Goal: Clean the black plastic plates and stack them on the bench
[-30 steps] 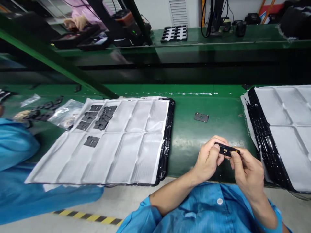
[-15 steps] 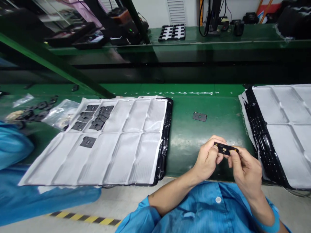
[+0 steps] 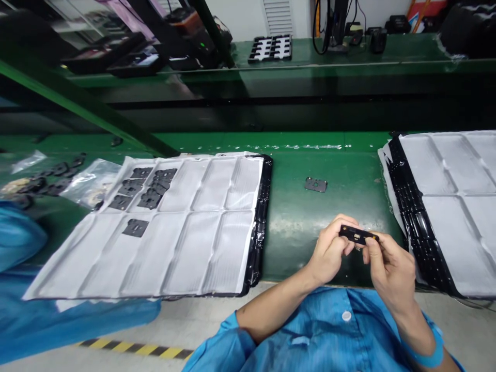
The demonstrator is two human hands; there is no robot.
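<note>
Black part is held over the green table | its left end is pinched by the fingers of the left hand, its right end by those of the right hand | a small plate is seen on the table beyond, between two white-covered trays.

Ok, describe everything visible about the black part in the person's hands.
The black part is slim and elongated with a plastic look, a pale rectangular detail near its middle and small amber spots toward its ends. Its right end sits slightly lower in the picture. The left hand holds one end and the right hand the other, over the green bench. Finer details are unclear.
</note>
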